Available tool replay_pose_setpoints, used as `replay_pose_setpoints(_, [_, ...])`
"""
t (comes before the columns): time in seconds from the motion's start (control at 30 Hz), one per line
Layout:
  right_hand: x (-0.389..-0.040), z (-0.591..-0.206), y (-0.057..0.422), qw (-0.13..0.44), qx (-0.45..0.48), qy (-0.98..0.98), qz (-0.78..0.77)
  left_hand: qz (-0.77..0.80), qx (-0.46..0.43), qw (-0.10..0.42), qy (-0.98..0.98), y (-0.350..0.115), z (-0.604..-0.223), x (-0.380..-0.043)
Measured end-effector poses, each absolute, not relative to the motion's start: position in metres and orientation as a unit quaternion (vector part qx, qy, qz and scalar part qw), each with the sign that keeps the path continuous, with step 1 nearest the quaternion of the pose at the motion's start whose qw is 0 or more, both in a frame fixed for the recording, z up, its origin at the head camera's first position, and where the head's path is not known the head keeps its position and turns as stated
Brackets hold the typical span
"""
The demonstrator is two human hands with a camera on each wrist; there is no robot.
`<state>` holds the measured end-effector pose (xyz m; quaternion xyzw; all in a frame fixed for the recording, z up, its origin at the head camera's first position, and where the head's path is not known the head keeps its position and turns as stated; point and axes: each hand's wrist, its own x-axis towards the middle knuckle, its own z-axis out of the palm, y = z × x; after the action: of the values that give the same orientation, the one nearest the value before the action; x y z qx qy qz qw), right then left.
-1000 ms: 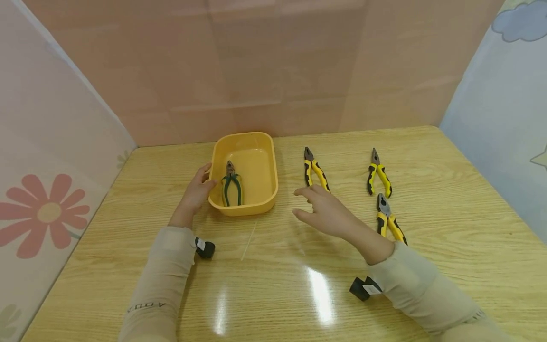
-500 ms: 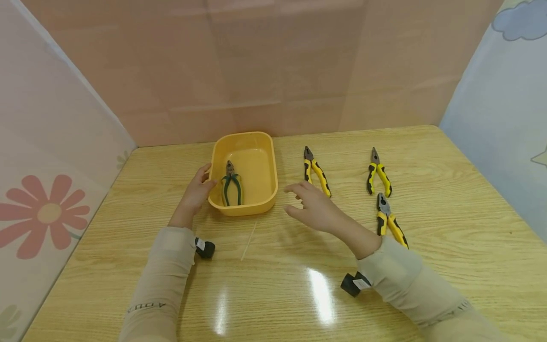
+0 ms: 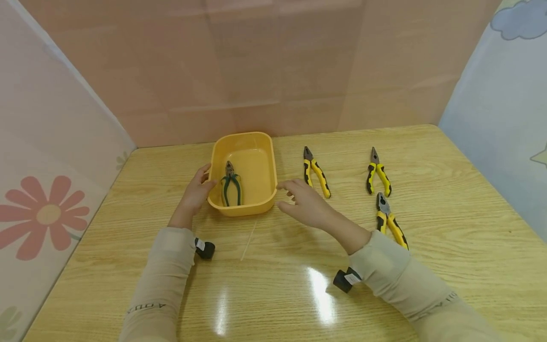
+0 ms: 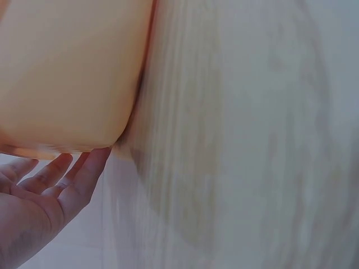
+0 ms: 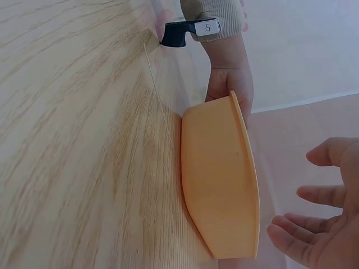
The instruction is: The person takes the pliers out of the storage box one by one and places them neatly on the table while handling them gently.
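Observation:
A yellow plastic basin (image 3: 258, 183) stands on the wooden table, with green-handled pliers (image 3: 232, 189) lying inside along its left side. My left hand (image 3: 197, 191) is at the basin's left wall; in the left wrist view its extended fingertips touch the outside of the basin (image 4: 67, 78). My right hand (image 3: 305, 203) hovers beside the right rim, fingers spread and slightly bent. The right wrist view shows a gap between those fingers (image 5: 322, 196) and the basin (image 5: 219, 174). Right behind this hand lie yellow-and-black pliers (image 3: 316, 171).
Two more yellow-and-black pliers lie to the right: needle-nose pliers (image 3: 378, 173) farther back and a broad-nosed pair (image 3: 388, 218) nearer, close to my right forearm. A thin pale strip (image 3: 249, 241) lies in front of the basin. A pinkish wall (image 3: 278, 71) rises behind the table.
My right hand has moved left, from in front of the middle pliers to beside the basin's right rim. The left hand, basin and pliers have stayed in place.

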<state>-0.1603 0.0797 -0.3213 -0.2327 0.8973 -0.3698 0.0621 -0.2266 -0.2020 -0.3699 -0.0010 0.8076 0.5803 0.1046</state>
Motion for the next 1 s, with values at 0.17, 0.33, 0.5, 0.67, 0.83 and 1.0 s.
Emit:
replay_pose_setpoints(0.17, [-0.165,-0.324,0.075,0.056,-0.241,0.894,-0.375,0.582,-0.005,0.105,0.806,-0.202,-0.37,-0.226])
replay_pose_setpoints(0.33, [-0.168,-0.325,0.07,0.05,-0.251,0.888,-0.382,0.579,-0.006,0.105,0.809,-0.202,-0.369,-0.226])
replay_pose_setpoints(0.5, [-0.171,-0.326,0.066,0.05,-0.252,0.886,-0.386,0.576,-0.008,0.106,0.81,-0.202,-0.369,-0.226])
replay_pose_setpoints(0.67, [-0.173,-0.324,0.061,0.056,-0.241,0.89,-0.384,0.578,-0.006,0.106,0.809,-0.202,-0.369,-0.226])
replay_pose_setpoints(0.83, [-0.175,-0.322,0.056,0.06,-0.24,0.888,-0.388,0.579,-0.003,0.105,0.808,-0.202,-0.369,-0.226])
replay_pose_setpoints(1.0, [-0.177,-0.324,0.052,0.065,-0.242,0.883,-0.397,0.573,-0.004,0.104,0.813,-0.202,-0.37,-0.226])
